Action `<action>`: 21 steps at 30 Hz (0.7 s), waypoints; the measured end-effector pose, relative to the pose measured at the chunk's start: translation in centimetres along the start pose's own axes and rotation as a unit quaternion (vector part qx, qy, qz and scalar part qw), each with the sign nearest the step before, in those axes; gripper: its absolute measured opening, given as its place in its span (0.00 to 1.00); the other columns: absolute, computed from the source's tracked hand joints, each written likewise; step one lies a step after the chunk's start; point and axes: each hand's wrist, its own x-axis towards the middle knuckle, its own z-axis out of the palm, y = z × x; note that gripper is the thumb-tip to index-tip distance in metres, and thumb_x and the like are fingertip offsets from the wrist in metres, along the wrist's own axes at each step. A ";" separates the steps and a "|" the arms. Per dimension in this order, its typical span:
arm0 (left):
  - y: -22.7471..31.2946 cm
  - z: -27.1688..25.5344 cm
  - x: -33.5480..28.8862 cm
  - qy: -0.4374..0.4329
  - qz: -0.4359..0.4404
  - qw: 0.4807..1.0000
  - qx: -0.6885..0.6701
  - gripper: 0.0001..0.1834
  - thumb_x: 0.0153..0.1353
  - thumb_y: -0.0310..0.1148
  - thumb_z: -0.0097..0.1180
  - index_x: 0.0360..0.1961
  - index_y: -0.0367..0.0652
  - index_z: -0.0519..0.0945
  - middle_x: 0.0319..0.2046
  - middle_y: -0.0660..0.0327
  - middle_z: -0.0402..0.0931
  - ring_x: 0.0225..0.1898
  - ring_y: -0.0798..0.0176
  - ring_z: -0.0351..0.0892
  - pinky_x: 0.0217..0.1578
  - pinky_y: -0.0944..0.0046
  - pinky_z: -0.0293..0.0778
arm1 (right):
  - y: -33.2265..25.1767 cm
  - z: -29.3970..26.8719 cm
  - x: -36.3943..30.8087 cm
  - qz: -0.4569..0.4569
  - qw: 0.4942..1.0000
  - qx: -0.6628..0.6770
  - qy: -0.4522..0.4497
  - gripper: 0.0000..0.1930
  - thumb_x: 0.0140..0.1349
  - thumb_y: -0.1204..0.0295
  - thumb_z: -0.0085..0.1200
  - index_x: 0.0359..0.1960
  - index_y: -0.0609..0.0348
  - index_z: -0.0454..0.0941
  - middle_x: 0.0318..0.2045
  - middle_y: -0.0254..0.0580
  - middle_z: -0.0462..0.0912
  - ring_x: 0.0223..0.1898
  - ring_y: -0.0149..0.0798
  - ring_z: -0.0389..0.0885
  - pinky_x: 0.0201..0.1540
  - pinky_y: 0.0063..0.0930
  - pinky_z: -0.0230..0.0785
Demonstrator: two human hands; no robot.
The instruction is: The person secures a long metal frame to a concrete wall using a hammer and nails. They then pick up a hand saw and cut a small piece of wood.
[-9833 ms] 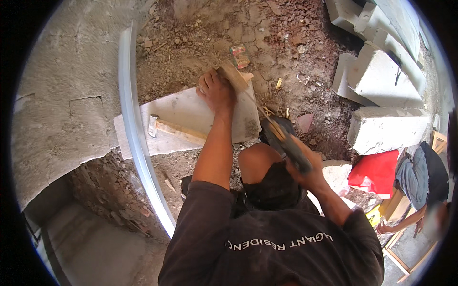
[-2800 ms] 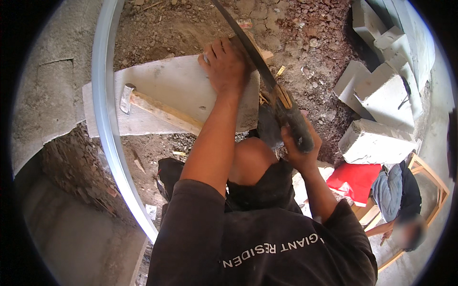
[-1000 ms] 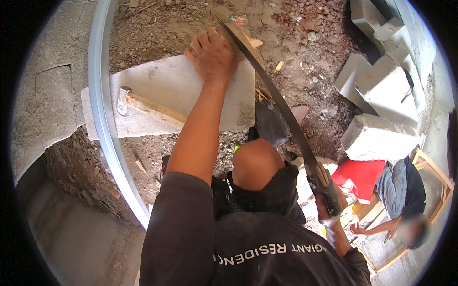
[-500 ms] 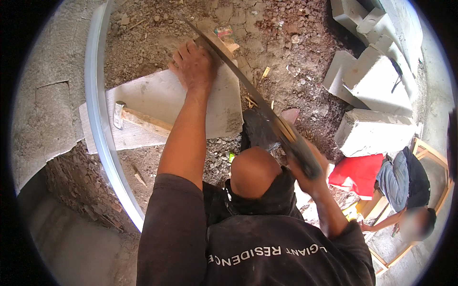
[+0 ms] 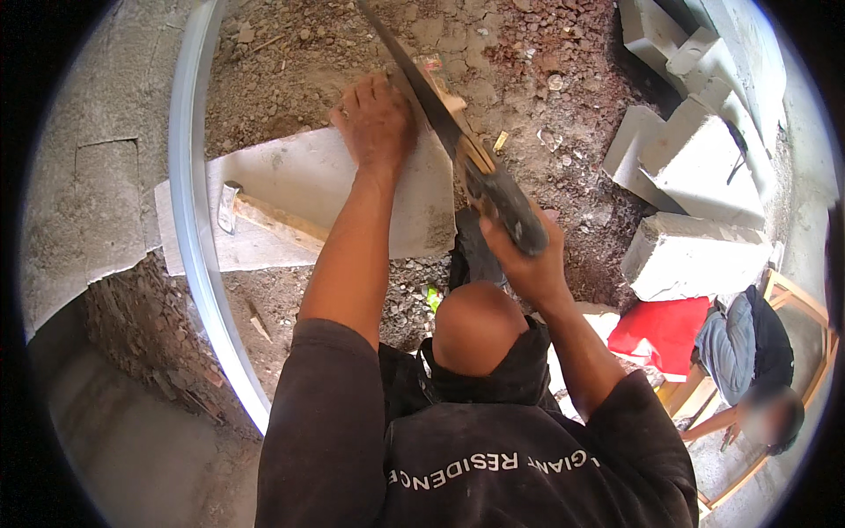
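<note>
My right hand (image 5: 539,268) is wrapped round the dark handle of a handsaw (image 5: 431,101), whose long blade slants up and to the left. Beside the blade, my left hand (image 5: 378,123) bears down with bent fingers over a small piece of wood (image 5: 453,103). Most of that wood is covered by the hand and the saw. Underneath lies a flat pale block (image 5: 414,198). A hammer (image 5: 277,222) with a wooden handle rests on the block, left of my left forearm.
A pale metal bar (image 5: 187,167) curves along the left, near a drop in the floor. Pale blocks (image 5: 700,154) are piled at the right. Below them are a red cloth (image 5: 660,334), a crouching person (image 5: 748,352) and a wooden frame (image 5: 823,361). Rubble covers the ground.
The saw has slid forward, up and to the left, with my right hand moving along with it. My left hand stays at the wood. The whole view has shifted slightly.
</note>
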 end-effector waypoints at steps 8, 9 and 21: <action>0.4 0.2 0.2 -0.007 0.012 1.000 -0.021 0.19 0.60 0.40 0.43 0.50 0.45 0.72 0.50 0.60 0.70 0.55 0.55 0.63 0.53 0.47 0.53 | 0.6 1.2 -0.6 -0.013 0.999 -0.012 0.046 0.22 0.55 0.74 0.58 0.51 0.68 0.69 0.42 0.46 0.78 0.43 0.35 0.77 0.47 0.27 0.67; 0.5 0.3 0.2 -0.004 0.014 1.000 -0.012 0.19 0.59 0.40 0.43 0.50 0.45 0.72 0.50 0.60 0.70 0.54 0.55 0.63 0.53 0.47 0.53 | 1.5 1.0 -0.8 -0.031 0.998 -0.015 0.051 0.22 0.55 0.74 0.57 0.51 0.68 0.69 0.42 0.46 0.78 0.43 0.36 0.77 0.47 0.27 0.67; 0.2 -0.1 0.7 0.005 0.014 1.000 -0.011 0.19 0.59 0.38 0.42 0.48 0.41 0.72 0.48 0.58 0.70 0.53 0.54 0.64 0.53 0.47 0.53 | -0.8 -6.5 -14.8 -0.002 0.984 -0.180 0.009 0.25 0.49 0.78 0.55 0.52 0.64 0.70 0.43 0.53 0.79 0.44 0.48 0.80 0.47 0.33 0.70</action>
